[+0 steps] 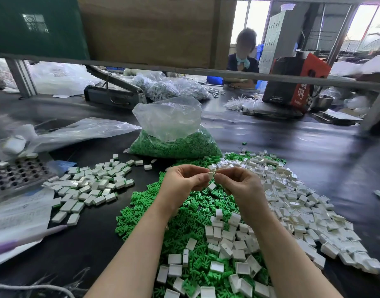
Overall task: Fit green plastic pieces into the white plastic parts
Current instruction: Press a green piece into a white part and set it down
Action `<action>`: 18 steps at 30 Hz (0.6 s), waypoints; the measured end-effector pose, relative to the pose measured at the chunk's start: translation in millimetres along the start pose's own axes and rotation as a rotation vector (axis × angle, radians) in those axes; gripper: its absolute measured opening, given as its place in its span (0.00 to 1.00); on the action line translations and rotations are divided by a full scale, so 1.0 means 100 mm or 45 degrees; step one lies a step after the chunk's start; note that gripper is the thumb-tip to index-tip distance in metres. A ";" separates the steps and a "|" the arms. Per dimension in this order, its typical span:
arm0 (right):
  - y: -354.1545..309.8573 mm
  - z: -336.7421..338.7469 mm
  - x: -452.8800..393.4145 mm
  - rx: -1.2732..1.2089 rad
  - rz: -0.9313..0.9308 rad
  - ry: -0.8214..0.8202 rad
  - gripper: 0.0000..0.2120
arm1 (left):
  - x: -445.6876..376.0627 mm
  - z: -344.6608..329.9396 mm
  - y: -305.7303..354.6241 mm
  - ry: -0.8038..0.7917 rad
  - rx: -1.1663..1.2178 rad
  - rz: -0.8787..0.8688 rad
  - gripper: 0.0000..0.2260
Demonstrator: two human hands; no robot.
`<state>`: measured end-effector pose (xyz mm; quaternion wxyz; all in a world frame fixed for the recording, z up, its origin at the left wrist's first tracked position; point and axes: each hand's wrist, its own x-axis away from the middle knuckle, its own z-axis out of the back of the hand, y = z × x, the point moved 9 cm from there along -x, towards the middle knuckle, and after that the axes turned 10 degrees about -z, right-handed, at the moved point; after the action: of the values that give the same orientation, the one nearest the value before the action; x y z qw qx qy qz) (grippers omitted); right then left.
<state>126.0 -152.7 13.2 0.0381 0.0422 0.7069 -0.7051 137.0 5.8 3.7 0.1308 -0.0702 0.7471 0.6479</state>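
Observation:
My left hand (184, 179) and my right hand (236, 182) meet above the dark table, fingertips together. Between them they pinch a small white plastic part (210, 174); any green piece in it is hidden by the fingers. A second white part (212, 186) shows just under the hands. Below lies a heap of loose green plastic pieces (154, 214), mixed with white parts towards me. A wide spread of empty white parts (292, 196) covers the table on the right. On the left sits a pile of white parts with green showing at their edges (92, 186).
A clear bag full of green pieces (174, 145) stands behind the heaps. A metal perforated tray (17, 175) and papers (19, 216) lie at the left. Another person sits across the table (242, 59), near a red-and-black box (296, 80). A shelf rail (206, 72) crosses overhead.

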 end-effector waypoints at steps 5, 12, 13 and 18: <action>0.06 -0.06 -0.01 0.164 -0.066 -0.096 0.05 | 0.00 0.02 0.06 -0.018 -0.069 -0.038 0.04; 0.04 -0.24 0.01 0.247 -0.036 -0.271 0.10 | 0.01 -0.05 -0.02 -0.225 -0.277 0.067 0.07; 0.04 -0.24 0.02 0.223 -0.044 -0.285 0.10 | 0.03 -0.08 -0.04 -0.297 -0.312 0.083 0.07; 0.14 -0.30 0.04 0.121 -0.170 -0.387 0.10 | 0.12 -0.22 -0.06 -0.497 -0.331 0.108 0.14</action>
<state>124.3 -122.3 -1.3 0.0955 -0.1100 0.6600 -0.7370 125.1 -15.8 -2.2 0.2351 0.0715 0.6201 0.7450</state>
